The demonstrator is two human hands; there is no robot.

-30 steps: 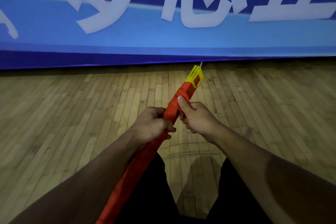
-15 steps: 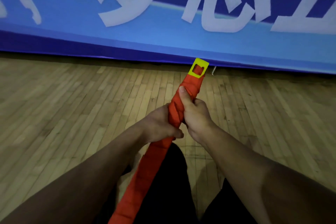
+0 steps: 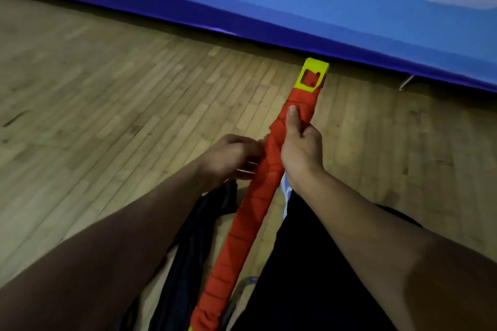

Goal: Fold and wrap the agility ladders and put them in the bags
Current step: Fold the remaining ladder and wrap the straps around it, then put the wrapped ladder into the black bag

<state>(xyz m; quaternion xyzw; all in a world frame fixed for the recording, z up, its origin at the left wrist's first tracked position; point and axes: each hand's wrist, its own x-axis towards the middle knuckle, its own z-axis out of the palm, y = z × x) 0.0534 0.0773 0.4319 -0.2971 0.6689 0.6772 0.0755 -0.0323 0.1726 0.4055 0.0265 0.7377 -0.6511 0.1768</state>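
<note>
The folded agility ladder point(image 3: 250, 212) is a long bundle of yellow rungs wound in red strap, slanting up from the bottom centre; its yellow end point(image 3: 313, 72) points at the banner. My right hand point(image 3: 298, 150) grips the bundle in its upper part, thumb laid along the red wrap. My left hand point(image 3: 231, 156) is just left of the bundle, blurred, its fingers stretched toward the wrap and touching its side. A dark bag point(image 3: 193, 236) lies on the floor below my left forearm.
Wooden plank floor point(image 3: 107, 105) stretches left and right. A blue banner wall point(image 3: 295, 2) runs across the far side, with a small metal hook point(image 3: 406, 82) at its lower edge. My black shorts point(image 3: 309, 277) fill the bottom right.
My left hand has let go of its grip on the bundle and shifted to its left side. The view has tilted down and turned, so the bag shows. My right hand keeps its hold.
</note>
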